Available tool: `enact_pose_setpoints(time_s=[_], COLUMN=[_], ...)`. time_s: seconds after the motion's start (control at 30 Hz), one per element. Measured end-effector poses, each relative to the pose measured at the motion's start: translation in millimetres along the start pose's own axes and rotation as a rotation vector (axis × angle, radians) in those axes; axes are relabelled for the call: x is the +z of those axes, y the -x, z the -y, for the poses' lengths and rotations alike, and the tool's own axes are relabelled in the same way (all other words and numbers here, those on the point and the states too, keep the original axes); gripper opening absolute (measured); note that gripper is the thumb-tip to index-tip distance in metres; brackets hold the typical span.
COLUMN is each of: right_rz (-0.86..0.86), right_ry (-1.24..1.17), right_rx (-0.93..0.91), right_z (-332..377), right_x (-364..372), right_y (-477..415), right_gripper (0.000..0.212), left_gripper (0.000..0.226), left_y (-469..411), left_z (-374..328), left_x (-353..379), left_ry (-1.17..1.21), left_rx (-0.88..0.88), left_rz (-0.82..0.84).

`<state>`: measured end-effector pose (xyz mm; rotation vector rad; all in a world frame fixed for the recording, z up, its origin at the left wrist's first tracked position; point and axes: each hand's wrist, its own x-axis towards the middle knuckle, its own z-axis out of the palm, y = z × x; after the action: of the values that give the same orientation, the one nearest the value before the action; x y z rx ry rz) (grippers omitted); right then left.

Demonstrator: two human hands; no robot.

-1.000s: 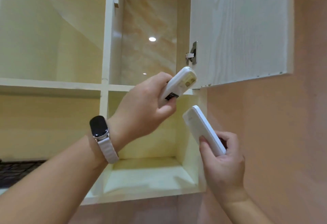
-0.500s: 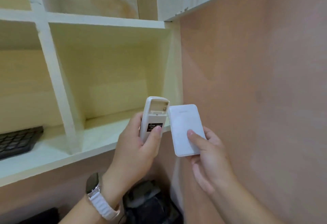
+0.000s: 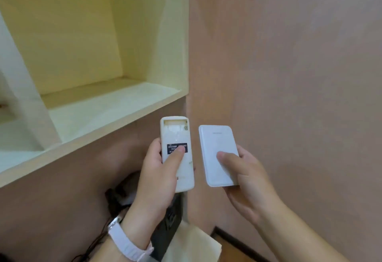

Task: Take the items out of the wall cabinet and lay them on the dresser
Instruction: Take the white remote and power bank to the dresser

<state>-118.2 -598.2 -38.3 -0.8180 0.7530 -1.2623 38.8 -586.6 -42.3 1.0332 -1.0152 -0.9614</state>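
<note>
Pink wall (image 3: 299, 75) fills the right side of the frame, and the wall cabinet (image 3: 115, 104) is seen at the upper left, pale yellow inside with a white shelf edge. Both things are held out in front of the wall, below the cabinet and near the middle of the frame; neither one is inside the cabinet. A cream remote (image 3: 175, 133) is gripped by the left hand (image 3: 157, 179), back side up. The fingers (image 3: 154, 148) are curled round its left edge and the thumb is pressed on a dark label (image 3: 172, 148). An open battery slot (image 3: 174, 122) is seen at its top end. Just to the right of it, but not touching, a flat white pack (image 3: 217, 144) is held by the right hand (image 3: 248, 179), with the thumb laid across its front and the fingers curled behind its right edge. A watch (image 3: 126, 241) with a white strap is worn on the left wrist at the bottom. Dark things (image 3: 165, 230) and a pale cloth (image 3: 196, 241) are seen low in the frame behind the hands, but what they are cannot be told. A bit of brown floor (image 3: 227, 249) is seen at the lower right.
</note>
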Motion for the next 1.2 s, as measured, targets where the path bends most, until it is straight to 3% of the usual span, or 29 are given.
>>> enact_pose_setpoints(time_s=[0.3,0.47,0.8,1.2], right_rz=[-0.449,-0.603,-0.883,-1.313], right_ry=[0.332,0.421,0.304,0.138], right_rx=[-0.141,-0.197,-0.357,-0.515], right_z=[-32.1,-23.0,2.7,14.3], right_x=[-51.8,-83.8,-143.8,-217.1], right_y=[75.2,133.6,281.8,570.2], right_gripper=[0.041,0.045,0.037,0.028], left_gripper=[0.012,0.015,0.015,0.015], left_y=[31.8,70.0,184.9,446.6], left_z=[66.2,73.8,56.8,26.5], left_x=[21.7,63.2,148.2,259.4], left_ry=[0.071,0.017,-0.027,-0.067], left_rx=[-0.279,-0.297,-0.273,-0.285], left_rz=[0.309,0.500,0.802,1.285])
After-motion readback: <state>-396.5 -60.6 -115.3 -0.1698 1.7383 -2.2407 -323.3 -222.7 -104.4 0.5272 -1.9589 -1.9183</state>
